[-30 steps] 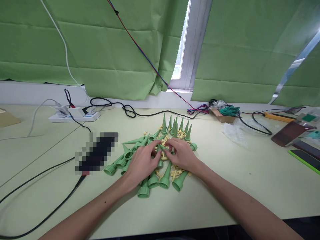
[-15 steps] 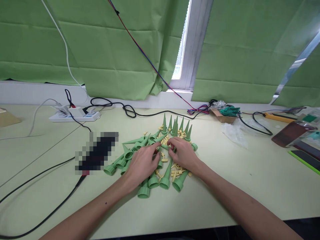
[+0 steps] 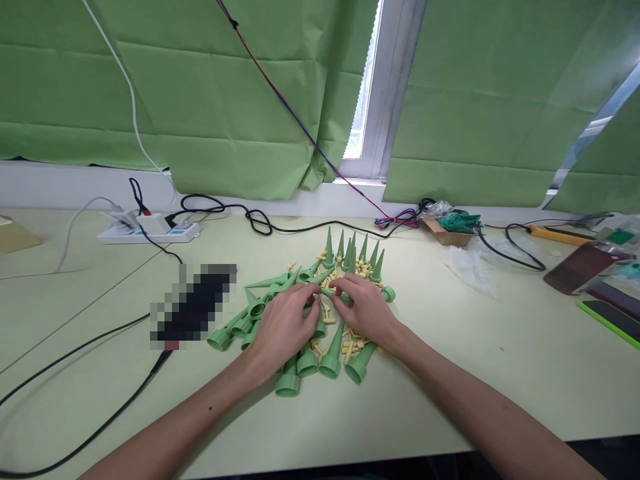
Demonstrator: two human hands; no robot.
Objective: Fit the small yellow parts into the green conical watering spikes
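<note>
My left hand (image 3: 289,317) is closed in a pinch, its fingertips at the left end of a green plastic spike (image 3: 328,291). From the other side my right hand (image 3: 367,307) grips the same spike with thumb and fingers, covering part of it. More hollow green cone-shaped spikes (image 3: 330,363) lie around and under both hands, their wide round ends toward me. Behind the hands stand several upright green spikes (image 3: 329,250). Small yellow plastic fittings (image 3: 328,315) are scattered among them, with a cluster of yellow pieces (image 3: 354,343) below my right wrist.
A dark pixelated device (image 3: 195,303) with a black cable lies to the left. A white power strip (image 3: 150,232) and black cord run along the wall. At right are a small cardboard box (image 3: 447,233), clear plastic wrap (image 3: 470,267), a dark red bottle (image 3: 583,267) and a green-edged phone (image 3: 613,323).
My right hand's fingertips have shifted slightly left along the spike, closer to my left hand. The left hand and the surrounding pieces stay nearly where they were.
</note>
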